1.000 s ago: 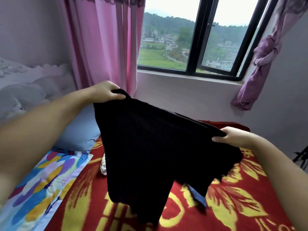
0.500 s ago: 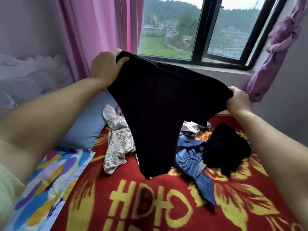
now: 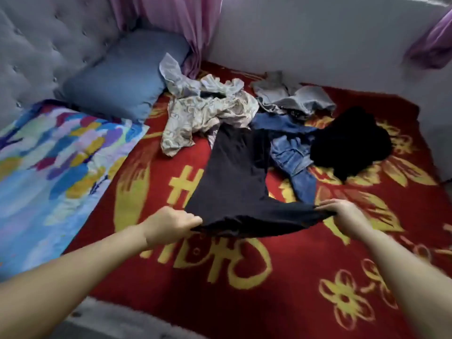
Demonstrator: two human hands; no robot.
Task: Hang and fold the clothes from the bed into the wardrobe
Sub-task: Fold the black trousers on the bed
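The left hand (image 3: 171,225) and right hand (image 3: 342,216) each pinch a near corner of the black garment (image 3: 234,177), stretching that edge taut so the rest lies flat on the bed (image 3: 281,285) for folding, its far end reaching the pile (image 3: 220,111).

2 hands (image 3: 171,226) (image 3: 342,216). 5 garments on bed: 1 black top (image 3: 234,182), 1 cream print piece (image 3: 208,113), 1 grey item (image 3: 293,96), 1 pr jeans (image 3: 291,155), 1 black heap (image 3: 349,140). 1 blue pillow (image 3: 122,77), 1 red blanket (image 3: 244,277), 2 curtains (image 3: 171,15) (image 3: 433,45).
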